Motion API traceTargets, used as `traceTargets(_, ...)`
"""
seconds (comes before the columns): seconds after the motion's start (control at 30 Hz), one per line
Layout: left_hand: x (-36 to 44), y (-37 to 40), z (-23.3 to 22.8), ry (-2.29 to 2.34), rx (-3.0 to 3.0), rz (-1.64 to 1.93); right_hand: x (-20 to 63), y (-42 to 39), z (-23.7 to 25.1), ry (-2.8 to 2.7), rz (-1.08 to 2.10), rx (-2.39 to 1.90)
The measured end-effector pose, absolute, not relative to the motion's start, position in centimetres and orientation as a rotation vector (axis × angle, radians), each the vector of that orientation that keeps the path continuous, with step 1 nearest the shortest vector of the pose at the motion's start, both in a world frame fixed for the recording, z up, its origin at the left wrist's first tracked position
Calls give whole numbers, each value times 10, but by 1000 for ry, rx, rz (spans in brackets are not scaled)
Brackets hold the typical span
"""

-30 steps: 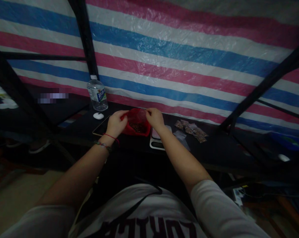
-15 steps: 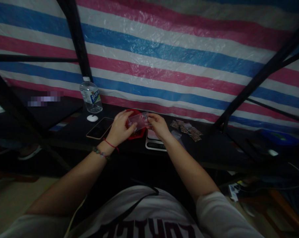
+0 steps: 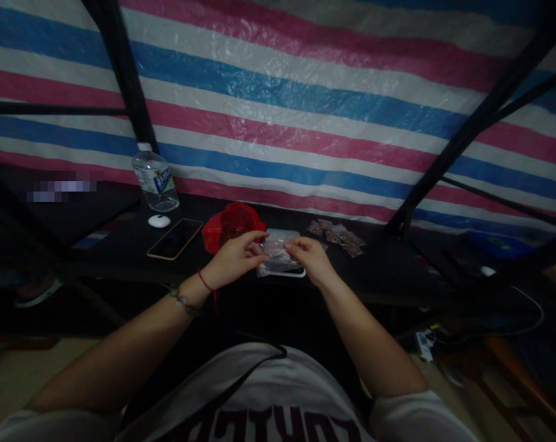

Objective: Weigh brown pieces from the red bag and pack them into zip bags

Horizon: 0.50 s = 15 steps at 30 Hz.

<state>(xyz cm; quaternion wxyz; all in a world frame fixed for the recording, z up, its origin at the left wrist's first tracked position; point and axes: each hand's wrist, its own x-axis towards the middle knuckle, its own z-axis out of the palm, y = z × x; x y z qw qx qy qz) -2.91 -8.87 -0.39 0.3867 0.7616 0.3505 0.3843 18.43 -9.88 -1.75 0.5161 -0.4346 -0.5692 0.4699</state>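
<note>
Clear glossy plastic bag (image 3: 274, 255); red crinkly plastic bag (image 3: 231, 222); woven glossy tarp (image 3: 305, 92); matt black table (image 3: 121, 245).

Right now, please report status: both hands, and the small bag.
Left hand and right hand both pinch small clear bag. Bag held above white scale. Red bag sits behind, apart.

Head-worn camera, looking forward and down

It sits close above the black table (image 3: 121, 245) (striped tarp (image 3: 305, 110) directly behind it).

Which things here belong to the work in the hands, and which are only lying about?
In use: small clear bag held by left hand and right hand; red bag; filled packets.
Lying about: water bottle, phone, white mouse.
</note>
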Motion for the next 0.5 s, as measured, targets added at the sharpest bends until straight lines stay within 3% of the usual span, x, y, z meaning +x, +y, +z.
traceTargets(0.13, -26, -87, -11, 892, 1922, 953, 196, -97, -19, -1382, 1037, -1093)
traceTargets(0.37, -18, -92, -21, 871, 2146, 757, 196, -107, -9, -2089, 694, -1127)
traceTargets(0.5, -19, -91, -17, 918, 2142, 826, 229, -92, -6, -1919, 580, -1271)
